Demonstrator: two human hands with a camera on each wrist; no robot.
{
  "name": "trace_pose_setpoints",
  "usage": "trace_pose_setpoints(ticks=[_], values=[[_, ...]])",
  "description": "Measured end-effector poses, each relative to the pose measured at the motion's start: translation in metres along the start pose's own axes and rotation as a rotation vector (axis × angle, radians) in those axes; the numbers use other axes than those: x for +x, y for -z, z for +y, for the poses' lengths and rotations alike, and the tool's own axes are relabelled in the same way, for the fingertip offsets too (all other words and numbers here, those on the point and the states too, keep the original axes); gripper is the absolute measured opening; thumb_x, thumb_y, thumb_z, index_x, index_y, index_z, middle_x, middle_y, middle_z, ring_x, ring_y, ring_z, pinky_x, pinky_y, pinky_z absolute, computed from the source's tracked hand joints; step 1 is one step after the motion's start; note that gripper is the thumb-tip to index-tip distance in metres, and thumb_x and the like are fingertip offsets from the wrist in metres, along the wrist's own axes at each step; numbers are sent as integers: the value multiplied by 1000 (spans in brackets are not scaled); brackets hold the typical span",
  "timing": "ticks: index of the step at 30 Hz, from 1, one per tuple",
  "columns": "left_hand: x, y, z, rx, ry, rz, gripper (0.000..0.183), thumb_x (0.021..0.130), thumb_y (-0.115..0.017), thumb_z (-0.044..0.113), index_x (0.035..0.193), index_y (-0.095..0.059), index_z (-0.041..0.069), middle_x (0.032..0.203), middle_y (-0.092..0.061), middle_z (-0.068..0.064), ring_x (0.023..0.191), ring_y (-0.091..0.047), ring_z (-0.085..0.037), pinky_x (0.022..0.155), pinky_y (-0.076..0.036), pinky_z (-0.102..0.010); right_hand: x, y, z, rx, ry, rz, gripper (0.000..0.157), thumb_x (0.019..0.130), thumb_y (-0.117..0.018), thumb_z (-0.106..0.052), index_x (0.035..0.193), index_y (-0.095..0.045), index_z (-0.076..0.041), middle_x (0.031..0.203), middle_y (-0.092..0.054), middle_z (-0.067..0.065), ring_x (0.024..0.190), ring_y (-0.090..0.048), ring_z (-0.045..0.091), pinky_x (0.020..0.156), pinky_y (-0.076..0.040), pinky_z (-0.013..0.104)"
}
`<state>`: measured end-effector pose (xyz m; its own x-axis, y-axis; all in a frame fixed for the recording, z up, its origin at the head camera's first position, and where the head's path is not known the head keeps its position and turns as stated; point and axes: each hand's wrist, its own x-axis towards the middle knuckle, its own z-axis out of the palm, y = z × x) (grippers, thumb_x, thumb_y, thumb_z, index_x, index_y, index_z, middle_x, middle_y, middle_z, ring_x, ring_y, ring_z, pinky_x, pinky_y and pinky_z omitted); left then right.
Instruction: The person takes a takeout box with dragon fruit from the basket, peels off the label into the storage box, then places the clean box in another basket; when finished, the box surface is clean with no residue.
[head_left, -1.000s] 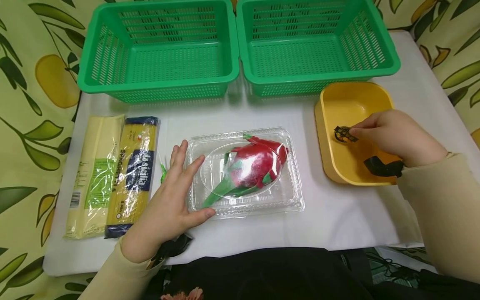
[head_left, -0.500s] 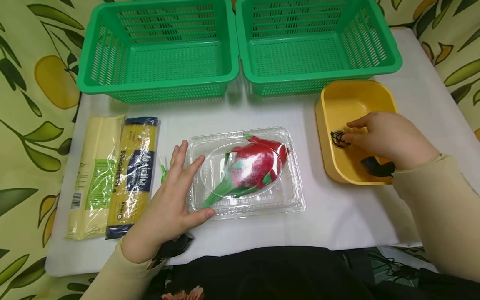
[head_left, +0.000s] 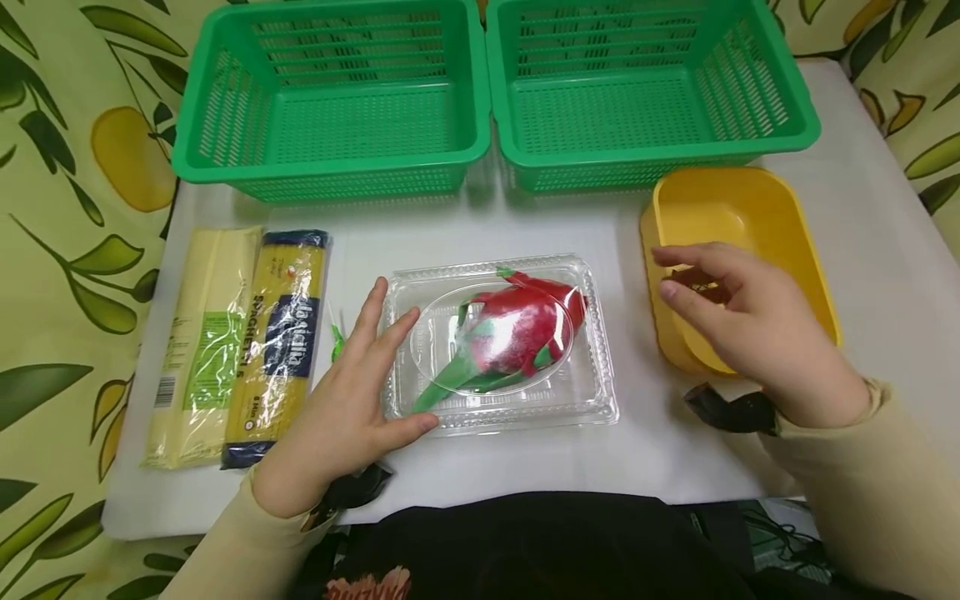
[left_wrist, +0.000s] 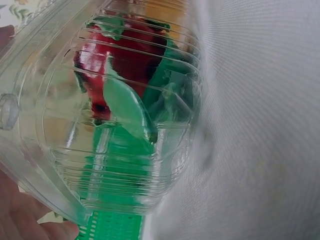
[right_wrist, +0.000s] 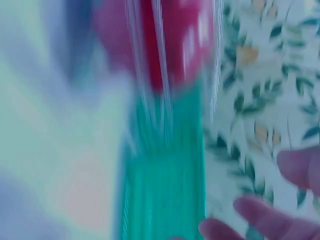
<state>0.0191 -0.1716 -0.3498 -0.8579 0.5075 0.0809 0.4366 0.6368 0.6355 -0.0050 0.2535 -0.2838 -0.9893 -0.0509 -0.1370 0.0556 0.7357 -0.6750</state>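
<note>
A lidded clear plastic clamshell container (head_left: 592, 392) lies mid-table with a red and green dragon fruit (head_left: 517, 329) inside, probably artificial. My left hand (head_left: 337, 425) rests along the container's left side, fingers spread and fairly straight. In the left wrist view fingers (left_wrist: 30, 220) show at its edge, and the fruit (left_wrist: 125, 55) is seen through the ribbed wall. Over the left part of the yellow bin (head_left: 813, 275) hovers my right hand (head_left: 757, 325), thumb and index finger apart. It appears to hold nothing; a dark-and-gold label in the bin is mostly hidden behind its fingers.
Two green plastic baskets, left (head_left: 330, 171) and right (head_left: 652, 154), stand side by side at the back. A spaghetti packet (head_left: 281, 350) and a paler packet (head_left: 198, 350) lie at the left. A small green item (head_left: 337, 340) lies by the left hand.
The right hand has let go of the label in the yellow bin, and has moved up and slightly left with finger and thumb parting. The left hand holds its place at the container.
</note>
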Motion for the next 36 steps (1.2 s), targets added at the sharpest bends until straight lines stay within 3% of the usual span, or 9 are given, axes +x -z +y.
trace_pose_setpoints(ticks=[5, 9, 14, 18, 20, 26, 31, 36], values=[[0, 0, 1, 7, 16, -2, 112, 95, -60, 86, 175, -33, 13, 187, 1, -18, 160, -34, -59, 110, -45, -82, -24, -38, -11, 161, 125, 66, 50, 103, -77, -7, 152, -67, -11, 145, -66, 9, 115, -64, 1, 94, -49, 3], [1, 0, 2, 3, 18, -5, 114, 95, -55, 89, 175, -32, 12, 186, 1, -19, 162, -30, -57, 112, -43, -82, -37, -62, -13, 309, 200, 44, 67, 96, -78, 7, 159, -59, -8, 168, -45, 9, 139, -57, 20, 105, -48, 8], [0, 0, 1, -10, 33, -18, 112, 93, -71, 76, 176, -30, 13, 186, 5, -21, 165, -23, -55, 116, -37, -82, -40, -82, -12, 404, 198, -34, 79, 94, -81, 5, 165, -53, -14, 182, -24, 9, 156, -41, 43, 109, -45, 9], [0, -1, 0, -28, 20, -10, 113, 94, -65, 83, 176, -29, 14, 185, 4, -24, 164, -25, -56, 117, -38, -81, -40, -88, -10, 501, 166, -41, 79, 95, -79, 7, 166, -52, -15, 183, -24, 9, 155, -43, 49, 111, -44, 9], [0, -2, 1, -37, 10, -3, 113, 95, -57, 88, 176, -29, 14, 184, 3, -25, 163, -26, -57, 117, -38, -81, -41, -91, -8, 543, 170, -47, 82, 95, -77, 10, 168, -49, -15, 184, -25, 8, 159, -38, 46, 115, -42, 11], [3, -3, 3, -62, 5, -12, 110, 95, -70, 77, 176, -30, 14, 185, 4, -22, 160, -34, -56, 109, -50, -76, -43, -97, -1, 483, 215, -34, 89, 96, -74, 10, 172, -41, -19, 182, -31, 5, 169, -29, 17, 121, -35, 12], [5, -6, 3, -45, -26, 10, 117, 94, -46, 93, 174, -33, 8, 185, 2, -24, 157, -40, -57, 101, -57, -74, -43, -100, 0, 512, 229, -24, 90, 95, -71, 16, 173, -39, -17, 182, -31, 8, 167, -30, 10, 121, -36, 14], [3, -5, 3, -5, -46, 51, 117, 95, -41, 94, 172, -35, 6, 184, -2, -28, 153, -45, -58, 95, -61, -71, -40, -102, -2, 532, 257, -14, 92, 91, -73, 21, 170, -44, -13, 180, -34, 12, 162, -38, 5, 111, -45, 17]])
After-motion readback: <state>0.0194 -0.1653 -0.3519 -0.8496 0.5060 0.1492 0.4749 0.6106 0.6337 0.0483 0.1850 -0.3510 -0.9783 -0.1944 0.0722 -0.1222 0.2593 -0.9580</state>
